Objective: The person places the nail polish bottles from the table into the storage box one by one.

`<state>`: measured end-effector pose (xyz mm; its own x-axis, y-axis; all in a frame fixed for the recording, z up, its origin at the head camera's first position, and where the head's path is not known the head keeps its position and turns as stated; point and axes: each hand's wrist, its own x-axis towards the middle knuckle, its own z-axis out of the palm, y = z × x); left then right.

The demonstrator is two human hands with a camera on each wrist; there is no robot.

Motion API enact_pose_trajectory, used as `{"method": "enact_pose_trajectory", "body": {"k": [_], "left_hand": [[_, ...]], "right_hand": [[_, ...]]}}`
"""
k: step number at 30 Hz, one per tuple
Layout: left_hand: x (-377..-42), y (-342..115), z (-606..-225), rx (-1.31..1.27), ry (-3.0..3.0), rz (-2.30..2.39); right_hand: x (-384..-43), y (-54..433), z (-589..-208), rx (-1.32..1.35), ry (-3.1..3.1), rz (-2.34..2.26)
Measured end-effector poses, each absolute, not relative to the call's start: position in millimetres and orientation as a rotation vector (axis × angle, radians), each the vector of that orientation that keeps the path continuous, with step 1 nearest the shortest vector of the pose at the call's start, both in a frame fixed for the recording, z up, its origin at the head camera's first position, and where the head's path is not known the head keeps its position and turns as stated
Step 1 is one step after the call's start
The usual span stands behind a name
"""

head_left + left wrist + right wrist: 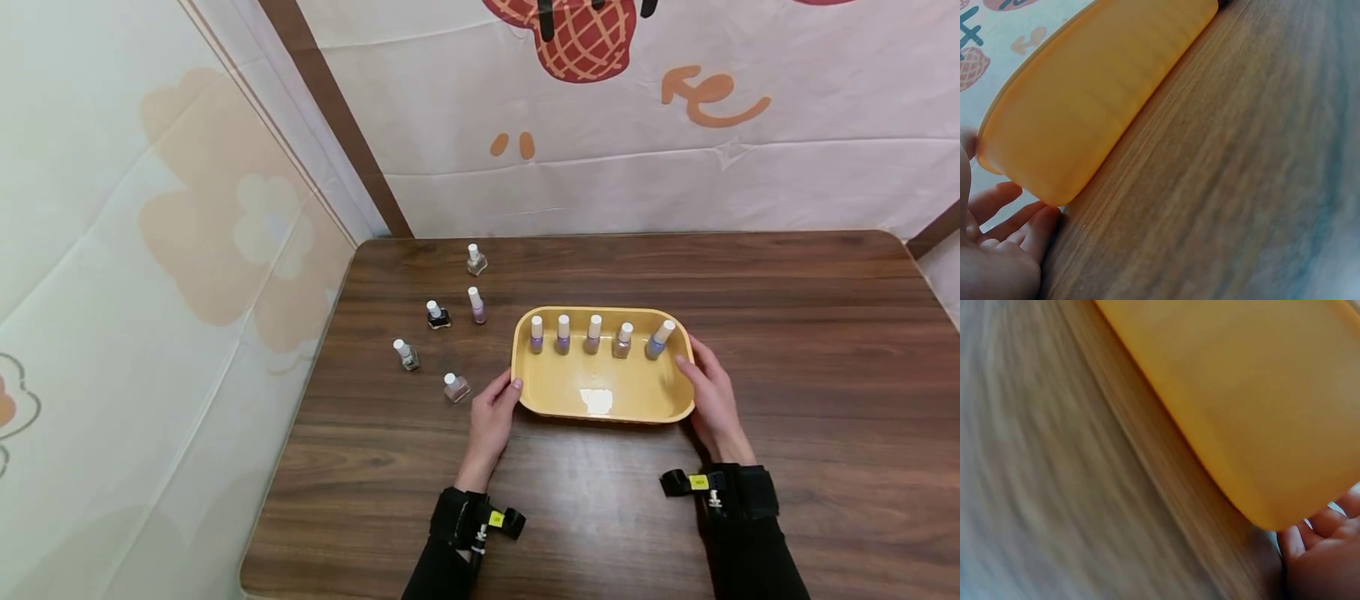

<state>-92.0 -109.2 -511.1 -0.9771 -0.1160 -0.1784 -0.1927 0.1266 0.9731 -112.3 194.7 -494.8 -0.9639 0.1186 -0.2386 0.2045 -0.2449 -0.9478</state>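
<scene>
A yellow tray lies between both hands near the middle of the table. My left hand holds its left end, thumb by the rim and fingers at the outer wall. At the right end, my right hand grips it with the thumb over the rim. Several nail polish bottles with white caps, such as a purple bottle, stand in a row along the tray's far side. The rightmost, a blue bottle, leans. In the left wrist view, fingers touch the tray wall; the right wrist view shows the tray's wall close up.
Left of the tray, several more polish bottles are scattered on the brown wooden table: a clear one, a purple one, a black one, a greyish one and a pinkish one. Printed curtains border the table.
</scene>
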Motion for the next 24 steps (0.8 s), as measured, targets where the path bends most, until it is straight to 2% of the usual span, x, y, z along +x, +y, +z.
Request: {"method": "enact_pose_trajectory", "body": {"k": [5,14,24], "left_hand": [[-93,-111,-511,-0.296,2.352,2.021],[-86,-116,-508,-0.375,2.306,2.068],[-63,-130,-473,0.151,3.071,1.698]], "right_hand": [[-114,188,-499,0.51,1.925,-2.47],[-114,184,-503,0.497,2.003,-2.433],[-110,192,-501,0.501,2.052,-2.365]]}}
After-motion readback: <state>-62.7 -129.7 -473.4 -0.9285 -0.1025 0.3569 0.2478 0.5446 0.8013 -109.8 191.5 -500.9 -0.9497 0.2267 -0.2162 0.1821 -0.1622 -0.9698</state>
